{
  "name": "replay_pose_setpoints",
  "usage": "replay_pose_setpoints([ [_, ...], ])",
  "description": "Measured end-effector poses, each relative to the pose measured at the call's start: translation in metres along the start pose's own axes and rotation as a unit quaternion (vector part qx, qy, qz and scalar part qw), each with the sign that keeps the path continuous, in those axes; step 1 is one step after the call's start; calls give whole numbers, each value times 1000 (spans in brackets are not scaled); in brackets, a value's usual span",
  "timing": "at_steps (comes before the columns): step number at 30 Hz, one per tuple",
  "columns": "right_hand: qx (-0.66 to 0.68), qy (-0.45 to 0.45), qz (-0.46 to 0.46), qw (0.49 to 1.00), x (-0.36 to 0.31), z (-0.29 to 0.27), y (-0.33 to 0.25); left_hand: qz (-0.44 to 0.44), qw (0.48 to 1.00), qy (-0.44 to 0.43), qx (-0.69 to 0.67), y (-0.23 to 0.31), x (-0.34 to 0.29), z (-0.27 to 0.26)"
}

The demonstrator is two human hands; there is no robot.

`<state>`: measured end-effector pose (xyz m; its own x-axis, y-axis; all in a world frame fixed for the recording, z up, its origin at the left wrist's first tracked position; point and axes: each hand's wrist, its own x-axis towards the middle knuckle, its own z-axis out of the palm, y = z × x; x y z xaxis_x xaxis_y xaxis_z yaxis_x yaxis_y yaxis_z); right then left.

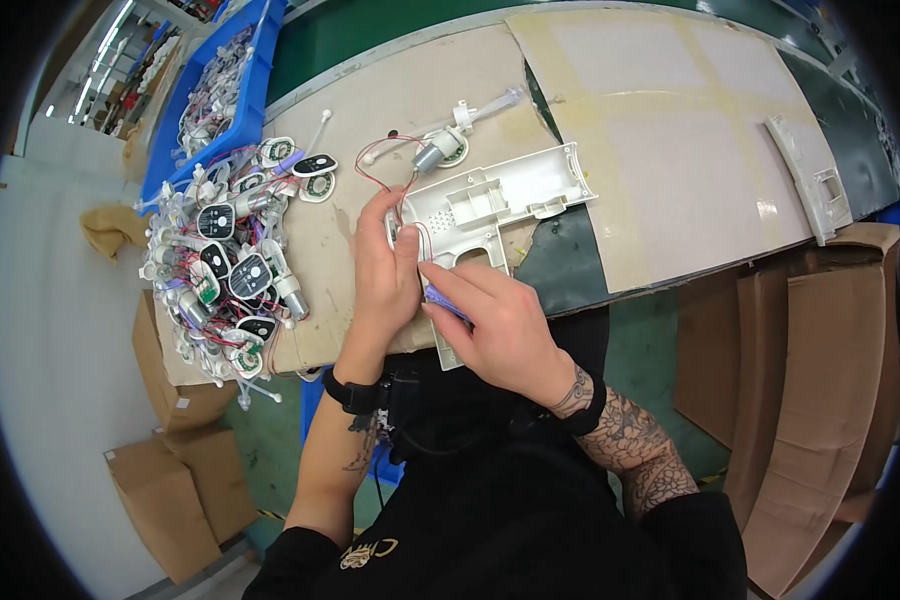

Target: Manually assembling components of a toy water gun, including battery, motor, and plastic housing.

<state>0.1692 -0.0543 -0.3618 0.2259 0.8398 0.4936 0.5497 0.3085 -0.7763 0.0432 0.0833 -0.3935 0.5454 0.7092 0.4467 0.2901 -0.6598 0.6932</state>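
Note:
A white plastic housing (532,184) with ribs, a square pocket and a cut-out lies at the table's front edge. Its lower end sticks out past that edge. My left hand (384,280) is closed on the housing's left side, thumb on top near the thin red wires. My right hand (505,325) is closed round a small purple piece (444,301), close to my left thumb; most of this piece is hidden by the fingers, so its kind is unclear. Just beyond the housing lies a small silver motor (433,156) with red wires and a clear tube.
On the left is a heap of motor and circuit-board assemblies (235,250) with wires. Behind it stands a blue bin (260,100) of similar parts. A curved white plastic part (808,180) lies at the right. Cardboard boxes (820,400) stand beside the table.

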Motion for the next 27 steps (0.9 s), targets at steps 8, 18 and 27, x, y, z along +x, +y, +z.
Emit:
replay_pose_setpoints([
  [8,-9,7,-3,1000,-4,0,2,-144,981,-34,-122,3,2,-21],
  [18,-93,84,-8,992,1,-1,-3,-91,995,26,24,5,10,-11],
  [27,-170,-158,0,973,-12,-28,-29,-48,998,22,32,5,8,-13],
])
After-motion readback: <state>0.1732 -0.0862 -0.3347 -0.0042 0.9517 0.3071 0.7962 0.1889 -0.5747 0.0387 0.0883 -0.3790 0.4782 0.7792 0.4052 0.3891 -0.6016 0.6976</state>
